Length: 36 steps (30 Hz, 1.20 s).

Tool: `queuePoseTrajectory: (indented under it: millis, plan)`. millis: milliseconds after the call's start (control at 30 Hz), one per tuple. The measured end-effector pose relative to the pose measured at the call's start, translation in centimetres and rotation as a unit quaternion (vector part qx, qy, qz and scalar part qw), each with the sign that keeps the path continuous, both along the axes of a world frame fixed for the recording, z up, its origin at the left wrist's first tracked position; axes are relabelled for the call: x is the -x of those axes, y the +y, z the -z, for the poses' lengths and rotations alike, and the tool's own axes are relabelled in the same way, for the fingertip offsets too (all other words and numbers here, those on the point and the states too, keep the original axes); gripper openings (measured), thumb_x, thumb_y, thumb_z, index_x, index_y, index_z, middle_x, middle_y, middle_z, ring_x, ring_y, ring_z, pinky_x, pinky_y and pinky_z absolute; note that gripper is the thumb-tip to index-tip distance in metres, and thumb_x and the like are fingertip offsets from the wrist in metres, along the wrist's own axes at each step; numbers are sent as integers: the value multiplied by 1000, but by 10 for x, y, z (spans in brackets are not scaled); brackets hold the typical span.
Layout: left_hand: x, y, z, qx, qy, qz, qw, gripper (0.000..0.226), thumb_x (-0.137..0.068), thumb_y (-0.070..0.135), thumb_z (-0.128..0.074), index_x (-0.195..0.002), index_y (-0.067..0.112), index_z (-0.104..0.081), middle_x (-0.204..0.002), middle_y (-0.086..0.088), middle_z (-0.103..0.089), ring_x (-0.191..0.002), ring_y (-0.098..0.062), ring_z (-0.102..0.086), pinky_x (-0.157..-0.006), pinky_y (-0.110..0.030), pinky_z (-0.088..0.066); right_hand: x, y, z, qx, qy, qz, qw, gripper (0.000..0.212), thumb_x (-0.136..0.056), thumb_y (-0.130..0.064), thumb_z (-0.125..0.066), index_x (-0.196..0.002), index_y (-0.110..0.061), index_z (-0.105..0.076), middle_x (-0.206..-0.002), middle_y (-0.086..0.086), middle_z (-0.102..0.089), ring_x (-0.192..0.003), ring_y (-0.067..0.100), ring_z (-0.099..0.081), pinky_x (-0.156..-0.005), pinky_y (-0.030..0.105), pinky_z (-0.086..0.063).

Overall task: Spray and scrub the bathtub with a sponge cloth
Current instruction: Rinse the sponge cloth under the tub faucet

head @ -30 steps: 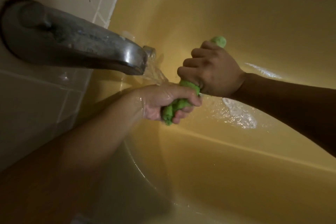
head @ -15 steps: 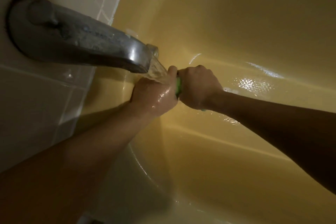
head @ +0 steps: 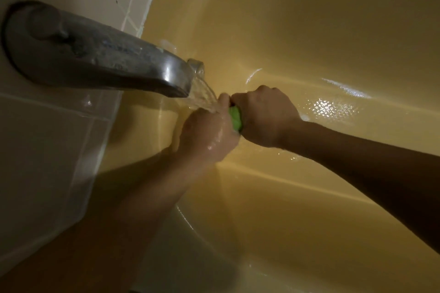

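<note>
As tap (head: 107, 62) runs, L hand (head: 209, 135) & R hand (head: 264, 116) grip cloth (head: 235, 118).

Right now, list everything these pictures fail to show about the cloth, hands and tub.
The sponge cloth: head view shows only a green sliver; the left hand and right hand cover the rest.
The fingers: curled underneath both hands, away from the camera.
The water: whether it reaches the cloth is hidden by the left hand.
The bathtub: runs past the frame edges; too dim to judge dirt.
</note>
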<state>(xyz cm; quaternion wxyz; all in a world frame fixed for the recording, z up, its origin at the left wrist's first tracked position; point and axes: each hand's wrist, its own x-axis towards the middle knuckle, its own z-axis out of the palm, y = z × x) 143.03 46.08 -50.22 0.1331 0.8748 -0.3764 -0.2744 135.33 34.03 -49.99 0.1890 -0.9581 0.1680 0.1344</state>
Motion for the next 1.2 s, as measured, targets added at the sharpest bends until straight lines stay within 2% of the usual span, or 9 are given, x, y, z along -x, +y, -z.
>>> queuePoseTrajectory:
  millis: [100, 233, 433, 600, 733, 833, 933, 1067, 1200]
  plan:
    - [16, 12, -7, 12, 200, -114, 973, 30, -73, 28, -76, -89, 25, -51, -69, 8, -59, -65, -23, -59, -58, -33, -45, 21, 1, 2, 50, -165, -62, 983, 19, -72, -11, -70, -87, -15, -58, -72, 4, -59, -63, 32, -56, -64, 35, -37]
    - [2, 34, -31, 20, 510, -183, 840, 30, -83, 17, -81, -71, 18, -54, -52, 1, -48, -46, -16, -43, -48, -27, -35, 38, -3, 11, 90, -248, 29, 964, 48, -80, -38, -76, -119, -13, -63, -127, 18, -59, -112, 38, -55, -90, 46, -40]
    - [-29, 47, -54, 40, 654, -183, 733, 38, -81, 22, -70, -116, 7, -66, -98, -12, -75, -89, -25, -71, -70, -32, -59, 28, 12, 19, -7, -347, 19, 938, 33, -87, -11, -72, -115, 4, -65, -114, 21, -65, -103, 36, -58, -85, 48, -49]
    - [-32, 30, -58, -54, 530, -175, 828, 32, -73, 19, -89, -97, 8, -71, -76, -6, -73, -65, -18, -70, -65, -33, -58, 9, 20, 21, 18, -346, -66, 936, 25, -90, -22, -74, -105, -3, -66, -99, 16, -65, -83, 34, -56, -68, 45, -46]
    - [-21, 20, -47, -72, 170, -79, 980, 21, -86, 30, -82, -92, 18, -65, -76, -2, -68, -66, -18, -61, -63, -29, -41, -7, 24, 10, -31, -227, -40, 972, 18, -77, 0, -63, -94, -7, -62, -77, 8, -57, -63, 32, -53, -54, 37, -42]
    - [-28, 23, -37, -43, -80, 32, 995, 21, -99, 26, -61, -119, 20, -62, -109, -5, -66, -88, -29, -60, -71, -30, -41, -17, 20, -1, -79, -100, -16, 992, 12, -82, -8, -61, -82, -18, -54, -76, 4, -59, -70, 34, -58, -64, 38, -47]
    - [-30, 24, -28, -21, -229, 159, 960, 15, -97, 28, -57, -110, 22, -54, -97, 0, -54, -76, -25, -49, -67, -34, -49, -23, 12, -7, -152, 75, -34, 985, 29, -83, -7, -58, -60, -18, -46, -65, 0, -48, -64, 25, -52, -63, 33, -43]
    - [-29, 27, -26, 54, -71, 92, 992, 36, -90, 48, -66, -95, 37, -32, -102, -2, -59, -76, -26, -61, -64, -40, -55, -22, -1, -14, -390, 193, 56, 898, 38, -68, 15, -65, -50, -15, -52, -50, 0, -43, -46, 19, -41, -50, 22, -30]
    - [-26, 32, -32, -51, 60, 17, 997, 27, -78, 38, -68, -103, 29, -65, -84, 3, -70, -73, -23, -68, -72, -39, -59, -23, 14, -16, -226, 158, -39, 960, 17, -78, -7, -73, -76, -13, -58, -67, -2, -55, -65, 22, -56, -57, 27, -39]
